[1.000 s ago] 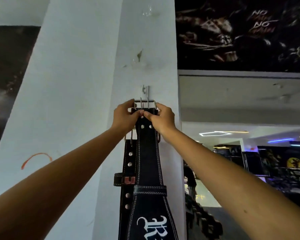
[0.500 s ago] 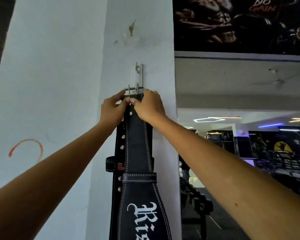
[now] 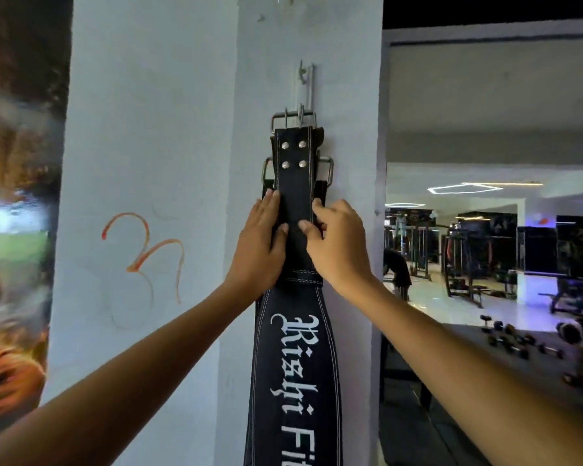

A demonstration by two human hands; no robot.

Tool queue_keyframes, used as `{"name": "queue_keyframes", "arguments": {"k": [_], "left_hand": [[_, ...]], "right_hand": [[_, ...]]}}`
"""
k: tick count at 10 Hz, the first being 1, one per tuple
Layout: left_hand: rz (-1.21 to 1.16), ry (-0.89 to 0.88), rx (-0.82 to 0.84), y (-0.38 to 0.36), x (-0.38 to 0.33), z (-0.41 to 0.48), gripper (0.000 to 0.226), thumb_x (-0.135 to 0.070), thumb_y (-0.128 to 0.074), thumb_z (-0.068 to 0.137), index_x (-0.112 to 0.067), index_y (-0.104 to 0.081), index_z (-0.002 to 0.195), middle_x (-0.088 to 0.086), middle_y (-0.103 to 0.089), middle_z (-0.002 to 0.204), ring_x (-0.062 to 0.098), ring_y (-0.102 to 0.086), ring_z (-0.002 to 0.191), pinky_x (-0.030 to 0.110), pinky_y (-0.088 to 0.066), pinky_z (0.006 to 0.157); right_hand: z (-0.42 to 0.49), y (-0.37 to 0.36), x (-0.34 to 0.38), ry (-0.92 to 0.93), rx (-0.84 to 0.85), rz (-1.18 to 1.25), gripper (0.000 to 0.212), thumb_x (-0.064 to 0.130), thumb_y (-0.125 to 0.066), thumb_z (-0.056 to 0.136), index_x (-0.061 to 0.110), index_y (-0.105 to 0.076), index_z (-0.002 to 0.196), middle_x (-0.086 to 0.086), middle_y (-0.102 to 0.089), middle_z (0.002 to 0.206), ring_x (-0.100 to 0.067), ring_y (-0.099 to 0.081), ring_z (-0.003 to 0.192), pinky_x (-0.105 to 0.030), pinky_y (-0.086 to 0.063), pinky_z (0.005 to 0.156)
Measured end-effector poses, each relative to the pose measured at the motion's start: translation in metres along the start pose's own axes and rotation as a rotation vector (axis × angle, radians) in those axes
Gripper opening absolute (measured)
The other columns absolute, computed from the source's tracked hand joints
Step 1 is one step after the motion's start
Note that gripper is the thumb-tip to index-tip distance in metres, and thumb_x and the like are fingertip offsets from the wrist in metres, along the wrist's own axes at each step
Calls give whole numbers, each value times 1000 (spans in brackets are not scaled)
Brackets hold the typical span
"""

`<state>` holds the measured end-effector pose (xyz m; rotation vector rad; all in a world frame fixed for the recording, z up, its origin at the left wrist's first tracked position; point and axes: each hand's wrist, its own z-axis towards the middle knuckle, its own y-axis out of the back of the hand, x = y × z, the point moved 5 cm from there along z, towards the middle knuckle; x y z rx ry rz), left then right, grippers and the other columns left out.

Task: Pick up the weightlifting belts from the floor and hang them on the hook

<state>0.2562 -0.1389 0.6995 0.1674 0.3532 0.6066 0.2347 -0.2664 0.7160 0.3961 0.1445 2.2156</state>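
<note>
A black leather weightlifting belt (image 3: 293, 358) with white lettering hangs down the white pillar, its steel buckle (image 3: 294, 118) caught on the metal hook (image 3: 306, 83). Behind it hangs a second black belt, of which only its buckle (image 3: 327, 169) and edges show. My left hand (image 3: 258, 245) lies on the front belt's left edge, thumb across the strap. My right hand (image 3: 334, 242) pinches the strap's right edge, just below the four rivets. Both hands are well under the buckle.
The white pillar (image 3: 182, 163) carries an orange scribble (image 3: 142, 253), and a poster lies to its left. To the right the gym floor opens out with several dumbbells (image 3: 519, 341), machines (image 3: 468, 250) and a bent-over person (image 3: 398, 267) in the distance.
The buckle now hangs on the hook by itself. Both hands have let go of the buckle and slid down the strap to below the rivets.
</note>
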Motion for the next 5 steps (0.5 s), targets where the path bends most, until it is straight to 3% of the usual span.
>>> {"name": "queue_keyframes", "arguments": {"k": [1,2,3,4,5], "left_hand": [[138,-87,30,-9,9,-46,52,-23,-36,101,-16,-22,150,1,-16,160,15,-8,148,23,-6,118],[225,-96,102,-14,14,-82,55,-27,-35,101,-17,-15,152,-2,-6,160,10,2,148,18,0,116],[366,-76,228,-11,14,-107,57,-29,-34,101,-17,-11,152,2,-5,161,14,0,149,31,-7,119],[436,-13,282,8,-3,-120,53,-35,-28,102,-18,-17,151,3,-13,161,17,-8,148,38,-8,120],[477,-59,280,36,-30,-137,50,-37,-28,101,-17,-28,148,6,-24,158,20,-17,147,36,-7,118]], "right_hand": [[-33,-4,-9,78,-80,13,35,8,-63,92,0,-62,126,-14,-59,102,-27,-55,100,-29,-53,82],[-62,-9,-16,97,-53,31,39,3,-55,95,0,-55,134,-14,-59,118,-26,-54,109,-24,-50,89],[-94,-9,-14,55,96,-14,45,3,-48,99,1,-43,143,-17,-46,145,-24,-43,135,-26,-40,109],[-125,3,-1,28,247,-88,49,11,-42,102,3,-31,149,-15,-26,160,-25,-24,148,-32,-27,119],[-157,24,19,26,270,-130,49,17,-41,103,3,-29,149,-14,-23,161,-27,-20,150,-41,-26,121]]}}
